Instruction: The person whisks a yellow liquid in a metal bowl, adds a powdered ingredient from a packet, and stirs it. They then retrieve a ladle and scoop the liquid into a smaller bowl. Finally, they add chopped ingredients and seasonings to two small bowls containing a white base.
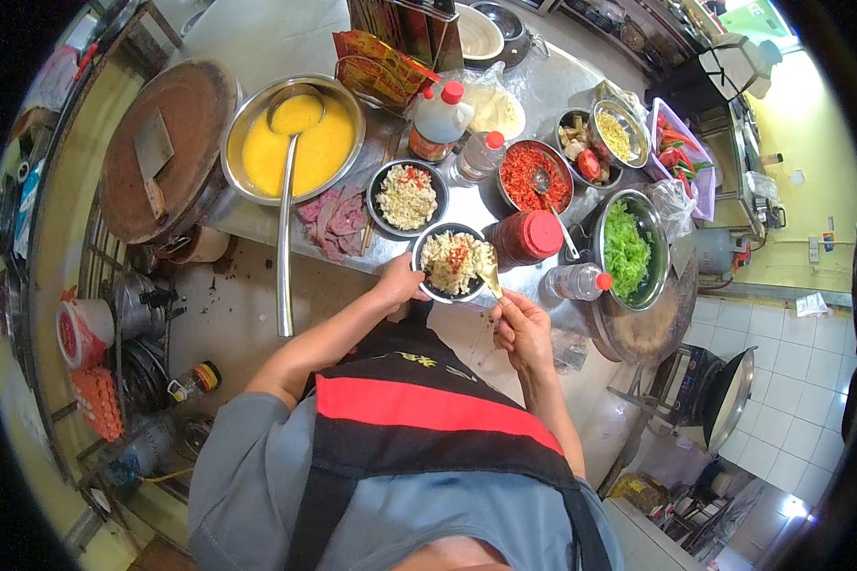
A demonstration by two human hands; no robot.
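My left hand [400, 278] grips the rim of a metal bowl [446, 265] at the table's near edge. Pale chopped food with bits of red chili fills this bowl. A spoon [490, 275] is held in my right hand [525, 330], its head at the food on the bowl's right side. Just behind stands a second bowl [407, 198] with similar food and red bits. To the right are a red-lidded jar [525, 238] and, behind it, a bowl of chopped red chili [535, 171] with a spoon in it.
On the left, a large bowl of yellow liquid [257, 153] holds a ladle [286, 243] whose handle overhangs the edge. A cleaver [153, 150] lies on a round chopping board [193, 185]. Bottles [480, 158], a bowl of shredded greens [625, 250] and a basket of peppers [707, 178] stand around.
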